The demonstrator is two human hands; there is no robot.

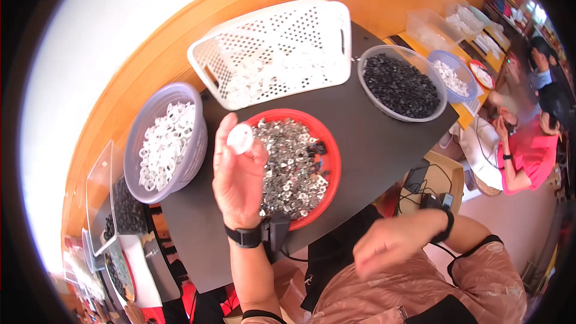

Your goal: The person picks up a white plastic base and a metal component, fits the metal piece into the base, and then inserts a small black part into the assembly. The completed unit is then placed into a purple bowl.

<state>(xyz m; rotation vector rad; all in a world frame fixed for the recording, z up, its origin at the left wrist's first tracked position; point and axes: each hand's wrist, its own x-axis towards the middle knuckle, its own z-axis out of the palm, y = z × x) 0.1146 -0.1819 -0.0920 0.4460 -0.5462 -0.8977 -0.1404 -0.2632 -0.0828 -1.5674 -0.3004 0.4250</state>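
Note:
My left hand (239, 189) is raised over the left side of a red round tray (333, 165). Between its thumb and fingers it grips a small white round plastic piece (240, 138). The tray holds a heap of small metal parts (288, 159), with white ring-shaped pieces and some black ones mixed in. Above my lap, near the table's front edge, is my right hand (390, 243). Its fingers are curled together and slightly blurred, so anything in them is hidden. Dark bands circle both wrists.
Left of the tray stands a grey-purple basin (133, 171) of white ring-shaped parts. Behind is a white perforated basket (270, 27) with white pieces. A clear bowl (441, 105) of black parts sits at the right. Two people (534, 150) are farther right.

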